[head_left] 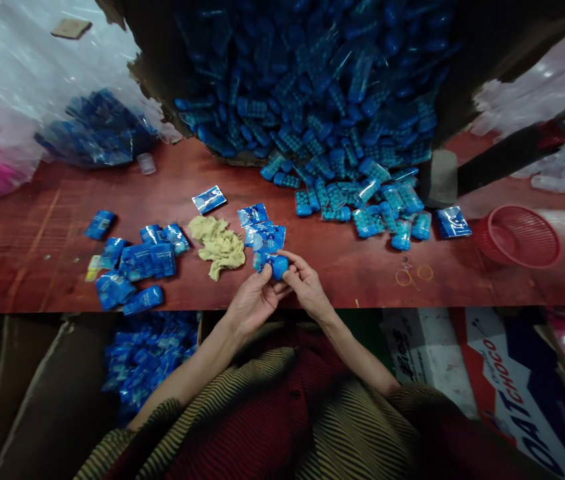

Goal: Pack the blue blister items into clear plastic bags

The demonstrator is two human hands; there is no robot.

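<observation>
Between both hands, just above the table's front edge, is a small blue capped container [276, 266]. My left hand [252, 297] pinches its near left side with the thumb on top. My right hand [310, 287] closes on its right end. Just beyond lie several flat blue printed packets [266, 235], partly overlapping. A crumpled yellow cloth [217, 245] rests left of them. Farther left is a group of blue wrapped containers [147, 260]. Clear containers with blue caps and blue-green beads [377, 200] spread over the table at the back right.
A large open carton [157, 73] holds many more beaded containers. On the right are a hammer [442, 177], a red plastic basket [517, 237] and rubber bands [412, 275]. Clear bags [7, 60] stand at left. Blue packs [150, 360] fill a space below the table [312, 293].
</observation>
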